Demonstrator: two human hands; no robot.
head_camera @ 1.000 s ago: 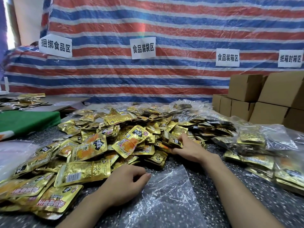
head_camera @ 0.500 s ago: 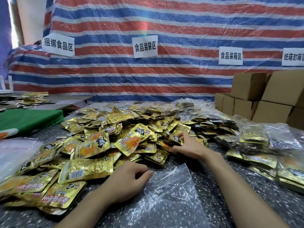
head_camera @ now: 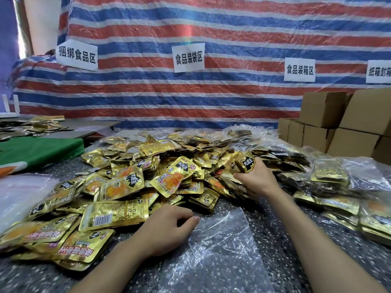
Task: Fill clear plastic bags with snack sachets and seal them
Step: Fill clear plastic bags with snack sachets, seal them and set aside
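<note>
The fingers of the right hand [head_camera: 259,180] are curling round a gold sachet [head_camera: 245,162] with a black logo, thumb below and fingertips behind it, lifting it tilted off the heap. That hand is working at the 3 o'clock edge of the pile of sachets [head_camera: 137,185], which is spreading across the speckled table [head_camera: 313,235] from the centre out towards 9 o'clock.

The fingers of the left hand [head_camera: 167,231] are curling inward, knuckles up, their tips touching the 10 o'clock corner of the clear plastic bag [head_camera: 218,252]. I cannot tell whether they are pinching the film or only resting on it. The bag is lying flat and crinkled on the table between the two forearms, at 6 o'clock from the pile, with nothing showing inside it. Just at 9 o'clock from the left hand, a long sachet is lying barcode side up.

Farther out, at 3 o'clock, filled bags [head_camera: 330,180] of gold sachets are lying heaped on the table, and cardboard boxes [head_camera: 359,115] are standing stacked beyond them at 2 o'clock. A green cloth [head_camera: 40,151] is lying at 9 o'clock. A striped tarpaulin [head_camera: 190,98] is hanging across the back at 12 o'clock, carrying white paper signs [head_camera: 189,57].
</note>
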